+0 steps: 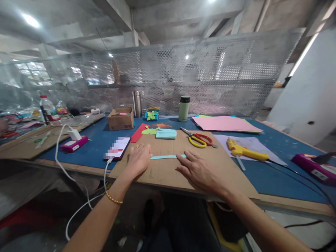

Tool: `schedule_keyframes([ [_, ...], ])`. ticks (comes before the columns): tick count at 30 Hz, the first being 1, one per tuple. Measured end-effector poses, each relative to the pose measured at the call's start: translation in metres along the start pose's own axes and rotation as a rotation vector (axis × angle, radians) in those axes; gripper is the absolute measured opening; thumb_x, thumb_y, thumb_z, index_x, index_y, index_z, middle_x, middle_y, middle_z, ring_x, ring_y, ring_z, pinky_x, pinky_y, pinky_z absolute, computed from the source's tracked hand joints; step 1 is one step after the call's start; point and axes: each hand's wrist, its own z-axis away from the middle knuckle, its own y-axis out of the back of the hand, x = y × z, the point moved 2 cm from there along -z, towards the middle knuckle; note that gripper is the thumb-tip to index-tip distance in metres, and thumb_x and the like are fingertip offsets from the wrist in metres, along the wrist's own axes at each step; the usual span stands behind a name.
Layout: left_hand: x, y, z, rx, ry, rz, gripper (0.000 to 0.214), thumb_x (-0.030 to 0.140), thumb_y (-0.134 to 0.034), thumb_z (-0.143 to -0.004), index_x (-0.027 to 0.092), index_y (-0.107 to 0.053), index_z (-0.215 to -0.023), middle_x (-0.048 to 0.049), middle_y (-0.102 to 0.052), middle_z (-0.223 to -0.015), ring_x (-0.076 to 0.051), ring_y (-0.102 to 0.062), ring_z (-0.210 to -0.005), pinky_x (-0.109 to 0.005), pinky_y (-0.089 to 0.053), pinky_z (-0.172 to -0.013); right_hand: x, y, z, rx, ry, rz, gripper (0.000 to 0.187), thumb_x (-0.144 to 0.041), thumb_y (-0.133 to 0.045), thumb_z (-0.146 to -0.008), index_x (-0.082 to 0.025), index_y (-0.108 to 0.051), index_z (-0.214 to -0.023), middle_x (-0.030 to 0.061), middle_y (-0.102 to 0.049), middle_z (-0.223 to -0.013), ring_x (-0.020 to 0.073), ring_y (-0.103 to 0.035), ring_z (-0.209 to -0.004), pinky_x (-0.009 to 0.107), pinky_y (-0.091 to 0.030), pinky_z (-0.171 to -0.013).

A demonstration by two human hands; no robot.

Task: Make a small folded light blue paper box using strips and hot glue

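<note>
A narrow light-blue paper strip lies flat across the cardboard sheet before me. At its left end, my left hand has its fingers curled down and closed on the strip. My right hand rests palm down, fingers stretched out and slightly apart, the fingertips pressing the strip's right end. Just beyond the strip sits a stack of light-blue paper pieces, with green paper cutouts and a red paper piece to its left. Scissors with red and yellow handles lie farther right.
A phone on a white cable lies left of the cardboard. To the right are a yellow glue gun, pink paper and a purple power strip. Behind stand a small box, a steel flask and a green bottle.
</note>
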Motion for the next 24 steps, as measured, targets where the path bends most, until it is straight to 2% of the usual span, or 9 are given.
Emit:
schedule_keyframes([
  [3, 0.002, 0.002, 0.006, 0.078, 0.015, -0.104, 0.015, 0.025, -0.048, -0.094, 0.017, -0.06, -0.098, -0.0124, -0.064, -0.105, -0.028, -0.059, -0.102, -0.042, -0.04, -0.087, -0.001, -0.002, -0.001, -0.008, 0.002, 0.0, 0.045, -0.043, -0.035, -0.102, -0.016, -0.057, -0.131, 0.0163, -0.064, -0.118, 0.0301, -0.053, -0.119, 0.047, -0.046, -0.095],
  [6, 0.022, 0.003, 0.014, 0.177, -0.03, -0.155, 0.022, 0.015, -0.042, -0.094, 0.014, -0.06, -0.107, -0.0178, -0.06, -0.119, -0.029, -0.054, -0.115, -0.044, -0.039, -0.096, -0.002, -0.001, -0.002, -0.017, 0.032, 0.008, 0.042, -0.04, -0.036, -0.102, -0.015, -0.059, -0.127, 0.0155, -0.064, -0.118, 0.0304, -0.052, -0.12, 0.048, -0.045, -0.097],
  [8, 0.044, -0.002, 0.02, 0.169, -0.192, -0.06, 0.034, 0.011, -0.035, -0.095, 0.015, -0.057, -0.12, -0.0159, -0.055, -0.134, -0.025, -0.048, -0.127, -0.04, -0.036, -0.104, -0.002, 0.001, -0.003, -0.036, 0.07, 0.031, 0.037, -0.035, -0.037, -0.102, -0.016, -0.063, -0.121, 0.0147, -0.064, -0.118, 0.0304, -0.052, -0.118, 0.048, -0.044, -0.098],
  [10, 0.065, -0.009, 0.027, 0.063, -0.413, 0.044, 0.041, 0.026, -0.031, -0.1, 0.017, -0.048, -0.138, -0.0126, -0.049, -0.146, -0.024, -0.039, -0.139, -0.041, -0.029, -0.113, -0.002, 0.002, -0.002, -0.069, 0.146, 0.063, 0.032, -0.028, -0.041, -0.1, -0.019, -0.067, -0.116, 0.0142, -0.064, -0.121, 0.0306, -0.052, -0.117, 0.05, -0.043, -0.1],
  [11, 0.072, -0.012, 0.03, 0.013, -0.429, 0.086, 0.048, 0.037, -0.03, -0.101, 0.017, -0.043, -0.143, -0.0119, -0.045, -0.15, -0.025, -0.035, -0.142, -0.043, -0.026, -0.116, -0.002, 0.002, -0.002, -0.08, 0.186, 0.08, 0.03, -0.025, -0.044, -0.098, -0.02, -0.068, -0.116, 0.0145, -0.063, -0.124, 0.0311, -0.052, -0.117, 0.051, -0.042, -0.101],
  [14, 0.081, -0.018, 0.037, -0.04, -0.388, 0.149, 0.069, 0.06, -0.027, -0.097, 0.016, -0.034, -0.15, -0.0126, -0.036, -0.156, -0.028, -0.028, -0.147, -0.047, -0.019, -0.12, 0.001, 0.001, 0.0, -0.08, 0.256, 0.128, 0.033, -0.021, -0.05, -0.093, -0.018, -0.068, -0.12, 0.0172, -0.059, -0.132, 0.0338, -0.049, -0.121, 0.055, -0.039, -0.103],
  [21, 0.077, -0.024, 0.042, 0.047, -0.25, 0.131, 0.079, 0.068, -0.022, -0.094, 0.011, -0.04, -0.146, -0.0175, -0.04, -0.153, -0.029, -0.032, -0.145, -0.046, -0.026, -0.118, 0.002, -0.003, 0.002, -0.085, 0.242, 0.139, 0.03, -0.021, -0.048, -0.093, -0.017, -0.074, -0.108, 0.0172, -0.06, -0.13, 0.0342, -0.048, -0.121, 0.055, -0.04, -0.101],
  [24, 0.075, -0.023, 0.045, 0.048, -0.188, 0.092, 0.084, 0.07, -0.019, -0.093, 0.008, -0.04, -0.146, -0.0199, -0.038, -0.153, -0.031, -0.031, -0.145, -0.048, -0.023, -0.119, 0.0, -0.002, 0.002, -0.089, 0.215, 0.119, 0.031, -0.022, -0.044, -0.096, -0.018, -0.073, -0.108, 0.0153, -0.06, -0.129, 0.0331, -0.049, -0.121, 0.055, -0.042, -0.1],
])
